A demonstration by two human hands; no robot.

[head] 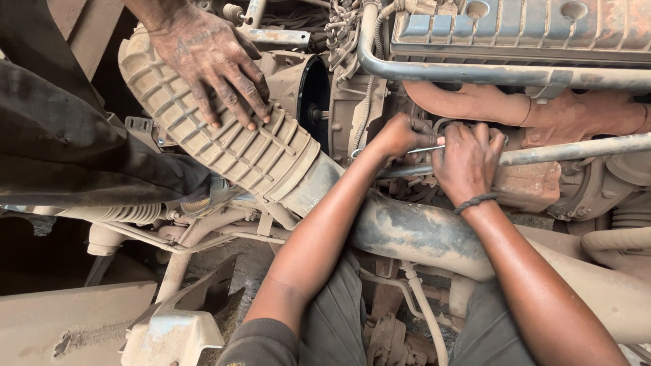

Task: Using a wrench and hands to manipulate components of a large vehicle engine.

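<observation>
Basically both hands sit together deep in a dusty engine bay. Left hand [400,135] is curled shut around a thin metal wrench [424,150], low beside the rusty manifold [475,102]. Right hand [468,159] is closed too, fingers wrapped over the wrench's far end and touching a grey pipe [576,150] that runs across. Wrench looks stiff, light and probably greasy, so it is best gripped along the bare shank between the two fists. Another person's hand [217,64] lies flat and open on the ribbed tan air duct [224,135], upper left. A big dusty hose [420,234] passes under the forearms.
</observation>
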